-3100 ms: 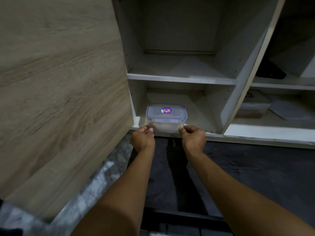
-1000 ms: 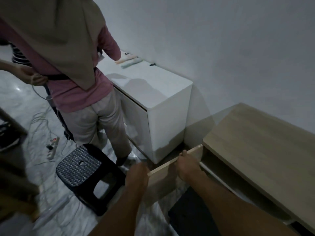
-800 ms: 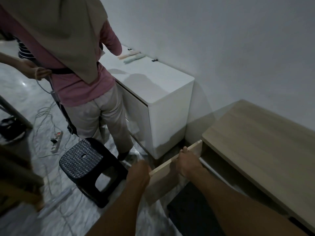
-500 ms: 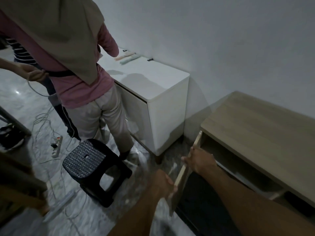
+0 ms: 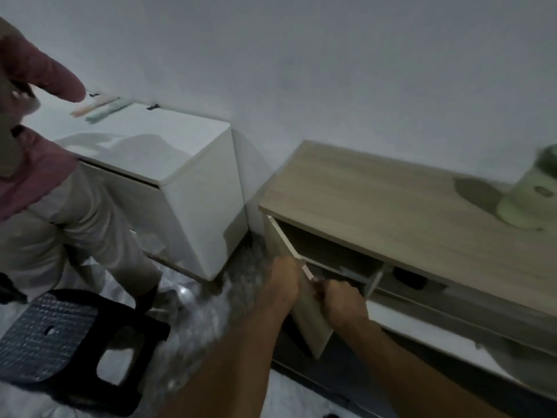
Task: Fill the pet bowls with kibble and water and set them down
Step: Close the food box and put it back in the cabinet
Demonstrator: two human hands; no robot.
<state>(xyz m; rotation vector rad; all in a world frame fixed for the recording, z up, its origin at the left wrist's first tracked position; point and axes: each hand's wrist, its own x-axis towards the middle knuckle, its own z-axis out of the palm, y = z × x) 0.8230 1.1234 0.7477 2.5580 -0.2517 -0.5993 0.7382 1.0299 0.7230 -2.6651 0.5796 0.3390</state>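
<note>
At the low wooden cabinet (image 5: 391, 200), the right hand (image 5: 343, 301) has its fingers (image 5: 325, 289) curled round the half-open cabinet door (image 5: 313, 324). The left hand (image 5: 283, 282) lies against its outer face, its grip too blurred to tell. No bowls or kibble show. The door is best swung steadily by its free edge, with the fingers kept clear of the frame.

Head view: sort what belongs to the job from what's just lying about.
In the job: light wood-grain cabinet door, gripped by left hand and right hand; low wood-grain cabinet it hangs on.
Lying about: white box cabinet; black plastic stool; pale green round container; two pastel sticks.
</note>
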